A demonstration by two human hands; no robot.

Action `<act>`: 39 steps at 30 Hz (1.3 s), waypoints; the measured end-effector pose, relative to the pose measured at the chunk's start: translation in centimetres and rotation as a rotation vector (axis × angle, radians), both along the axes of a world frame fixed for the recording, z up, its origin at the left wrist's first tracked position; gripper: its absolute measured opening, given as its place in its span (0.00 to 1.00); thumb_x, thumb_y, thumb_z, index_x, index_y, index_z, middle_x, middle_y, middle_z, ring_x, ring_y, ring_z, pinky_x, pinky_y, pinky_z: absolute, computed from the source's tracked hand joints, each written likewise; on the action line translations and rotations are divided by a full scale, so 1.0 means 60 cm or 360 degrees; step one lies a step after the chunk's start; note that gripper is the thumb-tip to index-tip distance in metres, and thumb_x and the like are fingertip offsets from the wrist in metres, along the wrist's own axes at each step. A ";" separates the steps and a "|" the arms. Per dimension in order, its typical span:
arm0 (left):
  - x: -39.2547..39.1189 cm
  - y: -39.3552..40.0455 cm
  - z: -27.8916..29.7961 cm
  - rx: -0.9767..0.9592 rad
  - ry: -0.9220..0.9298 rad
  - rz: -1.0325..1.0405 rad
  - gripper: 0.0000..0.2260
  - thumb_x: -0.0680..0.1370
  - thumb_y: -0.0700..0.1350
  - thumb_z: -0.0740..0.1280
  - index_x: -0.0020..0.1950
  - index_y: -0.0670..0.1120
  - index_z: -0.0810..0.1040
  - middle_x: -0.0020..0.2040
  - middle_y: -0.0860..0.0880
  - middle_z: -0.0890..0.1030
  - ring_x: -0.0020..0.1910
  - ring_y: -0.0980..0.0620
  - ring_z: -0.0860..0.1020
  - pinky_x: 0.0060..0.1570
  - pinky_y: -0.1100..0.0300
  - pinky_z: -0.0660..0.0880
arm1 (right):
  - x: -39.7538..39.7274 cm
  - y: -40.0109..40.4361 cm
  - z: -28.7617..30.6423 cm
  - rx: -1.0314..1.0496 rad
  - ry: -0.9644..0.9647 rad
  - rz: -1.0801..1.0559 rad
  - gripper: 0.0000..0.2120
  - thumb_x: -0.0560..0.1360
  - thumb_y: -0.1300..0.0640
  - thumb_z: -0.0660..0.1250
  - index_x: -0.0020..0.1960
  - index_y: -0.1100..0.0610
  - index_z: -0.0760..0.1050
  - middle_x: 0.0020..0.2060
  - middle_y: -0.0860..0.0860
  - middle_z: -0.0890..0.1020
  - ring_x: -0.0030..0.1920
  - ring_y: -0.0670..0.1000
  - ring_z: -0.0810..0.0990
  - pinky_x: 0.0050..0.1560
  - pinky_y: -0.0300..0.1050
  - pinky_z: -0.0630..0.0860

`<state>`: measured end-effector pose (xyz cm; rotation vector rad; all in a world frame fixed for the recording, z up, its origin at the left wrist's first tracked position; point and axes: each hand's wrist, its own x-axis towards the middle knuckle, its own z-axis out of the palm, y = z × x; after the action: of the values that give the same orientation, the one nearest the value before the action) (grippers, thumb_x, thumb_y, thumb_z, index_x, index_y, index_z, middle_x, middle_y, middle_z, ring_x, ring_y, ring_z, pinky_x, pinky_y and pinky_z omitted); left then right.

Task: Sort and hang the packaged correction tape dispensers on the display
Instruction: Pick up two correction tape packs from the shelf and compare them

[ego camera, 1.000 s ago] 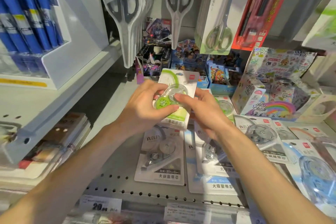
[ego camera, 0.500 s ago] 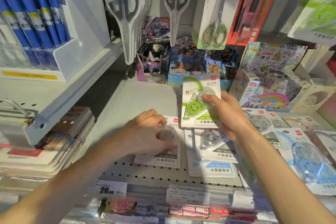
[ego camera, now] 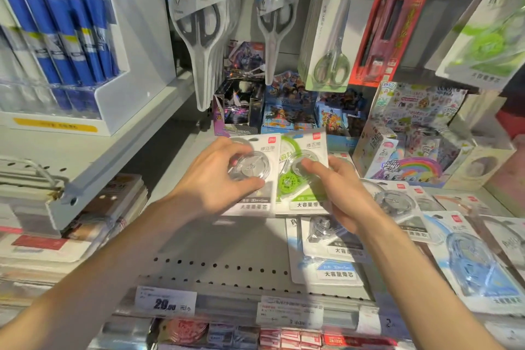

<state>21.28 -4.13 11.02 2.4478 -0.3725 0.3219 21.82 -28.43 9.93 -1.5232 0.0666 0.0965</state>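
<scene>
The left hand [ego camera: 218, 179] is gripping a clear correction tape pack [ego camera: 255, 176] and the right hand [ego camera: 338, 187] is pinching a green one [ego camera: 301, 176] just beside it, so mismatched colours are risking getting hung together.

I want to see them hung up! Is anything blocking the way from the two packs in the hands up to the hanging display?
Nothing visible blocks them. The left hand holds the clear pack, the right hand the green pack. Open space lies above, but their own hook isn't visible.
</scene>
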 end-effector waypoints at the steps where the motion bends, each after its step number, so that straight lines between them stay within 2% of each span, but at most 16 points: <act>1: -0.002 -0.010 0.007 -0.0037 -0.0056 -0.0038 0.27 0.72 0.60 0.76 0.68 0.55 0.76 0.59 0.60 0.72 0.52 0.65 0.73 0.47 0.74 0.67 | 0.000 0.007 0.002 0.0063 0.0011 0.0051 0.23 0.75 0.50 0.75 0.68 0.55 0.77 0.57 0.53 0.88 0.60 0.57 0.86 0.68 0.62 0.77; 4: -0.010 -0.040 0.024 -0.0114 -0.0185 -0.0135 0.27 0.72 0.60 0.76 0.68 0.53 0.77 0.58 0.59 0.73 0.53 0.65 0.73 0.48 0.73 0.68 | -0.004 0.023 0.015 0.0160 -0.0011 0.0160 0.23 0.75 0.52 0.77 0.67 0.54 0.78 0.57 0.50 0.88 0.59 0.50 0.86 0.65 0.50 0.78; 6: -0.011 -0.051 0.031 -0.0143 -0.0216 -0.0183 0.28 0.72 0.61 0.75 0.69 0.53 0.77 0.60 0.58 0.73 0.55 0.62 0.72 0.53 0.70 0.69 | -0.006 0.022 0.024 0.0206 -0.0056 0.0171 0.22 0.75 0.56 0.78 0.67 0.56 0.78 0.56 0.52 0.88 0.58 0.49 0.87 0.61 0.45 0.81; 10: -0.014 -0.063 0.045 -0.0311 -0.0209 -0.0159 0.35 0.69 0.70 0.70 0.71 0.55 0.75 0.61 0.60 0.71 0.60 0.64 0.72 0.59 0.70 0.69 | -0.021 0.002 0.044 0.0253 -0.0138 0.0103 0.23 0.73 0.60 0.78 0.66 0.59 0.78 0.55 0.54 0.89 0.57 0.53 0.87 0.64 0.53 0.80; 12: -0.010 -0.075 0.052 -0.0458 -0.0191 -0.0026 0.38 0.69 0.69 0.72 0.75 0.55 0.70 0.64 0.59 0.70 0.63 0.62 0.72 0.62 0.64 0.70 | -0.028 -0.015 0.056 0.0277 -0.0195 0.0074 0.23 0.73 0.60 0.78 0.66 0.59 0.78 0.55 0.54 0.89 0.56 0.53 0.88 0.61 0.53 0.82; 14: -0.009 -0.095 0.062 -0.0694 -0.0018 0.0028 0.40 0.68 0.64 0.77 0.76 0.54 0.66 0.66 0.57 0.71 0.62 0.61 0.75 0.61 0.63 0.72 | -0.036 -0.034 0.068 0.0283 -0.0264 0.0051 0.26 0.70 0.59 0.79 0.67 0.58 0.78 0.55 0.55 0.88 0.56 0.55 0.88 0.58 0.55 0.83; 17: -0.009 -0.137 0.077 -0.1217 0.0327 -0.0189 0.33 0.64 0.57 0.81 0.66 0.49 0.77 0.59 0.53 0.85 0.53 0.59 0.84 0.49 0.65 0.80 | -0.049 -0.067 0.085 0.0277 -0.0393 0.0006 0.27 0.68 0.58 0.78 0.66 0.56 0.78 0.55 0.54 0.89 0.55 0.55 0.88 0.54 0.52 0.85; 19: -0.014 -0.165 0.086 -0.1349 0.0336 -0.0277 0.29 0.61 0.57 0.80 0.59 0.50 0.81 0.53 0.54 0.88 0.50 0.59 0.86 0.46 0.67 0.80 | -0.059 -0.094 0.096 0.0296 -0.0465 -0.0011 0.25 0.71 0.57 0.76 0.67 0.57 0.78 0.56 0.53 0.88 0.56 0.54 0.88 0.55 0.49 0.85; 22: -0.027 -0.215 0.107 -0.1474 0.0280 -0.0331 0.31 0.59 0.56 0.80 0.59 0.50 0.80 0.51 0.55 0.88 0.51 0.56 0.86 0.45 0.65 0.81 | -0.072 -0.149 0.109 0.0280 -0.0535 -0.0036 0.19 0.78 0.58 0.72 0.68 0.56 0.78 0.59 0.54 0.87 0.59 0.56 0.86 0.63 0.57 0.81; 25: -0.042 -0.271 0.132 -0.1557 0.0197 -0.0299 0.30 0.60 0.53 0.80 0.60 0.49 0.79 0.51 0.52 0.88 0.51 0.53 0.87 0.48 0.60 0.82 | -0.078 -0.217 0.120 0.0229 -0.0566 -0.0123 0.15 0.78 0.64 0.72 0.65 0.57 0.79 0.55 0.56 0.88 0.56 0.60 0.87 0.63 0.64 0.80; 28: -0.057 -0.330 0.156 -0.1551 0.0097 -0.0238 0.25 0.65 0.48 0.80 0.60 0.48 0.79 0.50 0.51 0.89 0.50 0.51 0.87 0.47 0.59 0.81 | -0.085 -0.290 0.134 0.0155 -0.0644 -0.0165 0.15 0.76 0.65 0.74 0.62 0.57 0.80 0.53 0.54 0.89 0.53 0.57 0.88 0.58 0.58 0.83; 30: -0.066 -0.365 0.170 -0.1581 0.0017 -0.0197 0.20 0.69 0.44 0.80 0.58 0.48 0.79 0.48 0.49 0.89 0.47 0.50 0.87 0.44 0.58 0.82 | -0.091 -0.341 0.142 0.0119 -0.0715 -0.0174 0.18 0.73 0.62 0.76 0.62 0.57 0.80 0.53 0.54 0.89 0.53 0.55 0.88 0.56 0.53 0.83; 32: -0.075 -0.397 0.183 -0.1589 -0.0082 -0.0163 0.18 0.71 0.42 0.79 0.58 0.49 0.78 0.47 0.49 0.89 0.43 0.53 0.87 0.39 0.64 0.80 | -0.096 -0.389 0.151 0.0079 -0.0769 -0.0153 0.21 0.71 0.57 0.77 0.63 0.55 0.81 0.54 0.53 0.89 0.55 0.55 0.88 0.59 0.54 0.82; 34: -0.085 -0.426 0.196 -0.1546 -0.0176 -0.0149 0.19 0.72 0.43 0.79 0.59 0.50 0.77 0.48 0.52 0.89 0.45 0.55 0.87 0.38 0.68 0.78 | -0.100 -0.433 0.161 0.0044 -0.0815 -0.0142 0.22 0.67 0.51 0.79 0.60 0.50 0.83 0.54 0.52 0.89 0.56 0.55 0.88 0.60 0.55 0.81; 37: -0.099 -0.462 0.217 -0.1495 -0.0294 -0.0145 0.17 0.72 0.45 0.79 0.57 0.51 0.77 0.47 0.55 0.88 0.44 0.58 0.86 0.37 0.71 0.76 | -0.103 -0.480 0.174 0.0018 -0.0875 -0.0157 0.21 0.65 0.47 0.79 0.57 0.47 0.83 0.53 0.51 0.89 0.53 0.54 0.89 0.54 0.52 0.84; 39: -0.105 -0.481 0.232 -0.1495 -0.0360 -0.0160 0.17 0.72 0.45 0.80 0.56 0.52 0.77 0.48 0.55 0.88 0.47 0.56 0.86 0.40 0.69 0.78 | -0.103 -0.501 0.183 0.0031 -0.0914 -0.0172 0.23 0.65 0.46 0.79 0.58 0.49 0.82 0.52 0.50 0.89 0.52 0.54 0.89 0.50 0.48 0.85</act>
<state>14.96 -32.97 24.91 1.4737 -0.3340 0.5762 15.66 -58.50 20.88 -1.4747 -0.3092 -0.4251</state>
